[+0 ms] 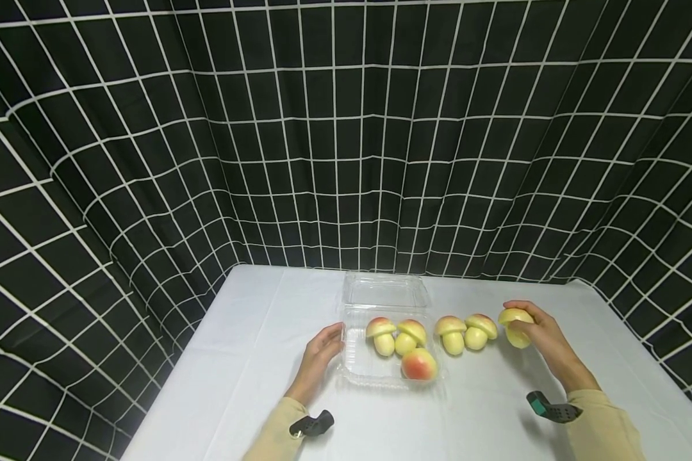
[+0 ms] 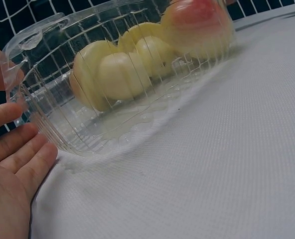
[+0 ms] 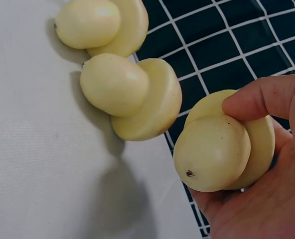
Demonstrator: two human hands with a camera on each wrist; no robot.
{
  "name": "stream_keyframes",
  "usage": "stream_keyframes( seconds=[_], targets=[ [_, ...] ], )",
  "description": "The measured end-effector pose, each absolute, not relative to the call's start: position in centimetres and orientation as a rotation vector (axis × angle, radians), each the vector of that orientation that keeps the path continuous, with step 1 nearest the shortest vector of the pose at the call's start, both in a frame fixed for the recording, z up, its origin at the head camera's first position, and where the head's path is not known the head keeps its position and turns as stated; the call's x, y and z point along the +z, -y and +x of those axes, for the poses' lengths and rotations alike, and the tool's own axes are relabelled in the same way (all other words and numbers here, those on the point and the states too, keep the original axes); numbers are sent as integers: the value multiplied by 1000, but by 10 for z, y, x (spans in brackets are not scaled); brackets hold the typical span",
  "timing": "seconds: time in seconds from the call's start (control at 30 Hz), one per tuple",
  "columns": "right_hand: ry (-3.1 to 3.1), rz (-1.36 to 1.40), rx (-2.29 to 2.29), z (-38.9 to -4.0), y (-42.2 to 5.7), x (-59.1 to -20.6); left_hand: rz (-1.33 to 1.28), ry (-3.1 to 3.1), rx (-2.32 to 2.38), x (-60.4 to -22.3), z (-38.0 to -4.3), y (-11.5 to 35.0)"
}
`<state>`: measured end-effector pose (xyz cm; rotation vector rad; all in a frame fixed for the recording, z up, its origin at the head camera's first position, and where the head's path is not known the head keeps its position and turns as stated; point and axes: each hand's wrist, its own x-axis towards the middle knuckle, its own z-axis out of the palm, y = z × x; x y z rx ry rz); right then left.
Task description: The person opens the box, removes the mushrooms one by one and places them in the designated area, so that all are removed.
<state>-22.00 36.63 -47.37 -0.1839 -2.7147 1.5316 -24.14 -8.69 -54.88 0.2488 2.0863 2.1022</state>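
My right hand point(image 1: 544, 336) grips a pale yellow toy mushroom point(image 3: 212, 154); in the right wrist view the thumb lies across it. A shadow falls on the cloth beside it. To its left are two more toy mushrooms, one nearer point(image 1: 477, 331) and one farther point(image 1: 452, 334). My left hand point(image 1: 318, 355) touches the left side of a clear plastic container point(image 1: 357, 368) with fairly straight fingers. Inside sit a toy mushroom point(image 1: 382, 336) on the left, another point(image 1: 409, 336) beside it, and a third point(image 1: 419, 364) at the front right, its reddish cap toward the head camera.
The container's clear lid point(image 1: 385, 291) lies folded back behind it. A white cloth point(image 1: 242, 346) covers the table. Behind and at both sides hangs a black curtain point(image 1: 346, 153) with a white grid.
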Motion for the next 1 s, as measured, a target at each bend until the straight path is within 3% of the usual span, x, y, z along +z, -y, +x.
stream_keyframes(
  seconds=[1.0],
  targets=[
    [2822, -272, 1543, -224, -371, -487, 262, -2064, 2112, -553, -242, 88]
  ],
)
